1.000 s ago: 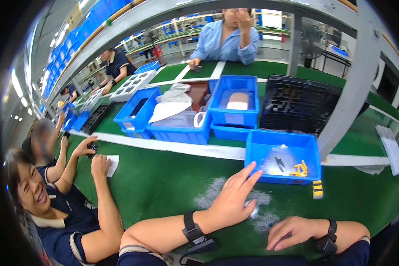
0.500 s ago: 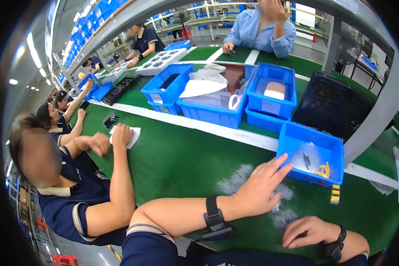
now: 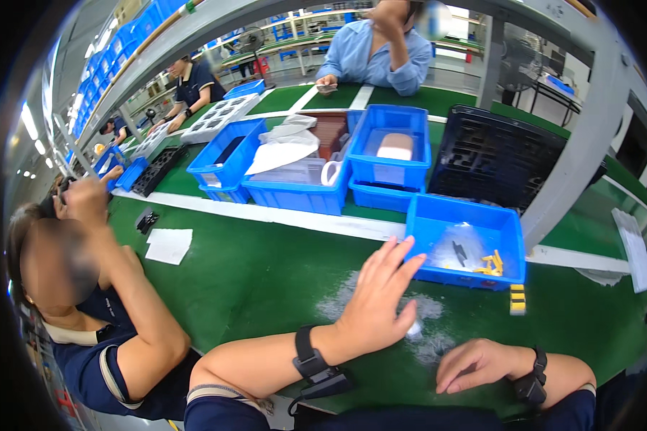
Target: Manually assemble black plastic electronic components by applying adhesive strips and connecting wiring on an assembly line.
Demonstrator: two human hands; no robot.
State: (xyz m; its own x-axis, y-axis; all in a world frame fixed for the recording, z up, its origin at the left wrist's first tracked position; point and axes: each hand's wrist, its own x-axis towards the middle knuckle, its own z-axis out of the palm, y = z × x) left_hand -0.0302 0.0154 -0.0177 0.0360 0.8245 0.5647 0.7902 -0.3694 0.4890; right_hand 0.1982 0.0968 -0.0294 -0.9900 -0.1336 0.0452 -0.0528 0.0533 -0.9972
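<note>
My left hand (image 3: 377, 302) is open, fingers spread and palm down, over a pale, worn-looking patch (image 3: 433, 309) of the green tabletop. Its fingertips reach close to the near left side of a blue bin (image 3: 474, 278). Inside that bin lie yellow pieces (image 3: 490, 264) and a clear plastic bag (image 3: 461, 244) with a dark slim part. By my left thumb is a small whitish spot (image 3: 415, 330) that I cannot identify. Lower right, my right hand (image 3: 474, 363) hovers or rests near the table edge, fingers loosely bent, thumb slightly apart, with nothing visible in it.
A yellow-and-black block (image 3: 517, 299) sits beside the bin. Behind stand more blue bins (image 3: 295, 195), a black tray (image 3: 499, 154) and a metal post (image 3: 571, 136). At left, a co-worker's arm (image 3: 133, 294) is raised near a white sheet (image 3: 170, 246) and black parts (image 3: 147, 221).
The view has turned rightward, so the scene sits further left. My left hand's fingers now point more upward, away from the bin's inside. The left co-worker's hand has risen toward the head.
</note>
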